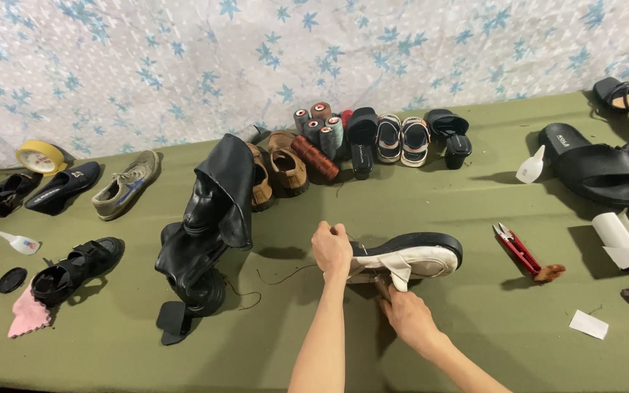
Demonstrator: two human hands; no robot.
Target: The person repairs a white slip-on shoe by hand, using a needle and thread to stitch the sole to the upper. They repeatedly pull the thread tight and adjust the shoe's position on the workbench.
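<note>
The white shoe [408, 260] with a thick black sole is laid on its side near the middle of the green cloth-covered table [475, 335], sole toward the wall, and is being stitched by hand, as far as can be judged. The heel end is gripped by the left hand [332, 249], closed into a fist around it, while the right hand [405, 314] is pinched shut at the lower edge of the upper, where a flap of white material hangs loose; whether a needle is held there cannot be told. A dark thread [279, 277] trails from the shoe across the cloth toward the tall black boot [209, 218], which suggests the sewing is under way but unfinished, since the flap is not yet fastened down. The upper looks cream-white, soft and slightly creased, the sole glossy and chunky. Red thread snips [518, 251] lie well apart to the right, and spools of thread [317, 129] stand by the wall among other shoes
</note>
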